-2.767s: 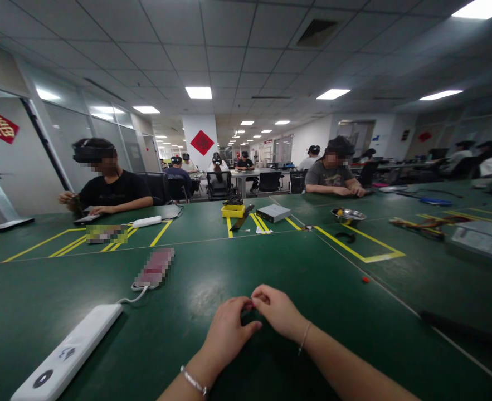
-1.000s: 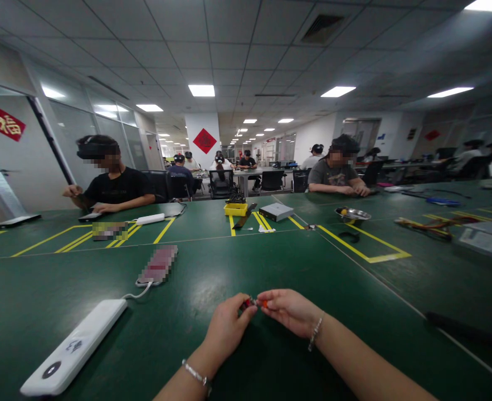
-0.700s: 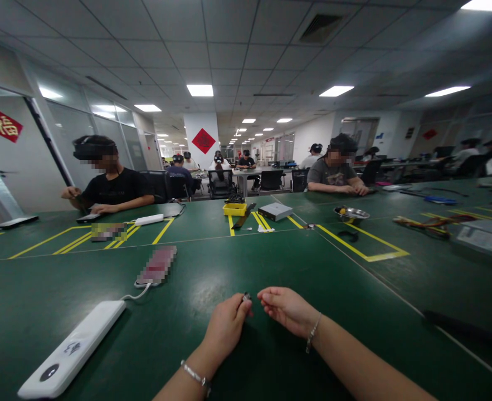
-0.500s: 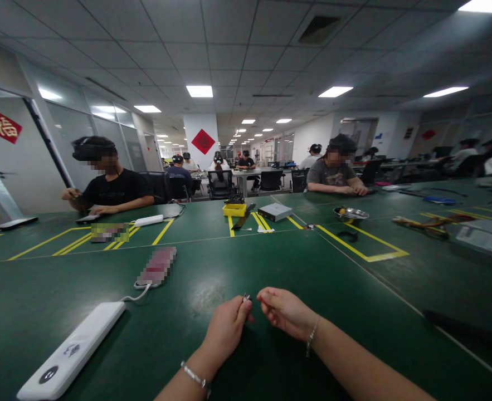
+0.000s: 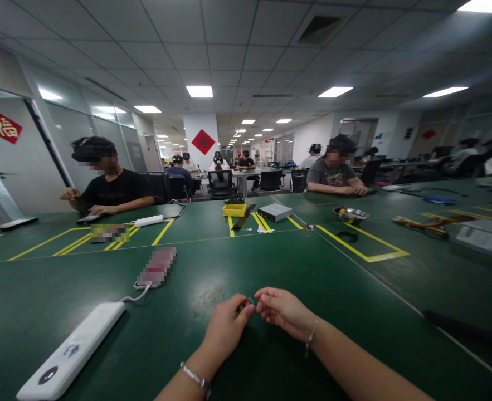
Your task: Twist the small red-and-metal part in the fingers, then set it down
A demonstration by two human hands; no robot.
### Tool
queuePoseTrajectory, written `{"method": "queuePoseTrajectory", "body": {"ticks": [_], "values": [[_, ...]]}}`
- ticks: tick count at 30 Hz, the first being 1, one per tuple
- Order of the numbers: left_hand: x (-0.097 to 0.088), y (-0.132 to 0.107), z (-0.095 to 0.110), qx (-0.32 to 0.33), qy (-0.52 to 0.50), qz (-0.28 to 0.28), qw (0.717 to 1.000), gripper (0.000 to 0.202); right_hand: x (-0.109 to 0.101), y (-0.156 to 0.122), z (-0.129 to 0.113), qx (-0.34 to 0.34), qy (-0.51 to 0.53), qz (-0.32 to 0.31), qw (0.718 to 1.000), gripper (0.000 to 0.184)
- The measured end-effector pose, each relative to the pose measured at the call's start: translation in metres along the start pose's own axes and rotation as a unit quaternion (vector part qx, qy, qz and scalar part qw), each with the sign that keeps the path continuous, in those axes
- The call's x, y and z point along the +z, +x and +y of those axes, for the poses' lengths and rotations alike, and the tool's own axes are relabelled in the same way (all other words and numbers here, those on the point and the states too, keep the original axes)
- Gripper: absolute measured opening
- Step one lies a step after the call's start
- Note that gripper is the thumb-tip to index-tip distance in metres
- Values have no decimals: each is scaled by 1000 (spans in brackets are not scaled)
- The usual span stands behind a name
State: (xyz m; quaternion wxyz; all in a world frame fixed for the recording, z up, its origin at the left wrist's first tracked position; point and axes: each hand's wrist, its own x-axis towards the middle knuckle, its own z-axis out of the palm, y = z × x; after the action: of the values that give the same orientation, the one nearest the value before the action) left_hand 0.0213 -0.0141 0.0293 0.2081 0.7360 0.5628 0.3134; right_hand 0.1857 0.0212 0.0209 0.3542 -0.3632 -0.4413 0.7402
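Note:
My left hand (image 5: 225, 327) pinches a small object (image 5: 248, 302) with red and silvery parts between thumb and forefinger; it is too small to name. Close by on the right, my right hand (image 5: 286, 313) has thumb and fingertips pressed together on a tiny orange piece (image 5: 260, 299), whose kind I cannot make out. The fingertips of both hands nearly meet, low over the green table (image 5: 195, 356). Most of what each hand grips is hidden by the fingers.
On the left, a white power bank (image 5: 78, 345) is cabled to a phone (image 5: 157, 267). Farther off are a yellow box (image 5: 234, 210), a grey metal case (image 5: 274, 212), a metal bowl (image 5: 356, 214) and a power supply (image 5: 486, 236). Two people sit across the table.
My left hand's grip has shifted slightly, so red now shows on its small object. My right fingertips have moved a little left, and an orange piece is now visible there.

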Motion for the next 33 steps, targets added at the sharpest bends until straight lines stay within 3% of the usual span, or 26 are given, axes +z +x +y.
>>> {"method": "queuePoseTrajectory", "body": {"ticks": [4, 11, 18, 27, 33], "values": [[1, 0, -2, -1, -5, 9, 1000, 22, 1, 0, 1, -1, 1, 12, 1000, 23], [1, 1, 0, 13, -41, 6, 999, 23, 2, 1, -2, -16, -41, 95, 995, 23], [1, 1, -2, 41, -66, 10, 997, 25, 8, 2, -1, -46, -66, 94, 992, 26], [7, 2, -6, 97, 40, 48, 993, 29, 16, 8, 9, -57, -69, 155, 984, 21], [10, 1, -4, 91, 67, 64, 991, 29, 22, 12, 15, -80, -50, 167, 981, 23]]}}
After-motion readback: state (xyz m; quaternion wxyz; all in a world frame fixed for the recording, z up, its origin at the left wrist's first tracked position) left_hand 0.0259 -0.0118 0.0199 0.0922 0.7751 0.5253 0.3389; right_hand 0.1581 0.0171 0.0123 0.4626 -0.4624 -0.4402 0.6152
